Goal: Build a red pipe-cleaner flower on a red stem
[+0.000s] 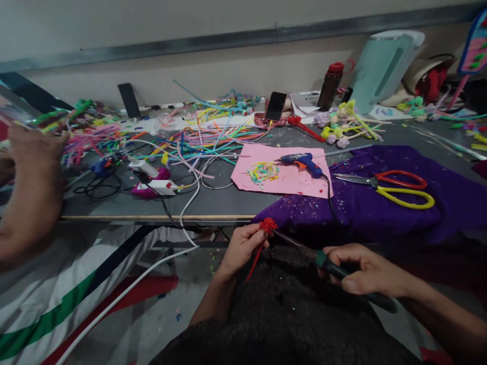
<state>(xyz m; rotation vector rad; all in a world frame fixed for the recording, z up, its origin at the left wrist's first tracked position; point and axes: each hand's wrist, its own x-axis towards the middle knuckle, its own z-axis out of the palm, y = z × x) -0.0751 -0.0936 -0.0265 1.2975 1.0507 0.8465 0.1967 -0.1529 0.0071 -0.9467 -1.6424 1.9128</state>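
Observation:
My left hand pinches a red pipe-cleaner flower just below its bloom, and the red stem hangs down past my fingers. In my right hand are long-nose pliers with dark green and black handles, my fingers wrapped round the grips. The tip of the pliers reaches the flower's right side; whether the jaws are closed on it I cannot make out. Beyond my hands, a blue glue gun lies on a pink sheet beside small cut pieces in yellow, green and pink.
Scissors with red and yellow handles rest on purple cloth. Loose pipe cleaners cover the table's back left. White cables run over the table edge near a power strip. A co-worker's arm is at the left.

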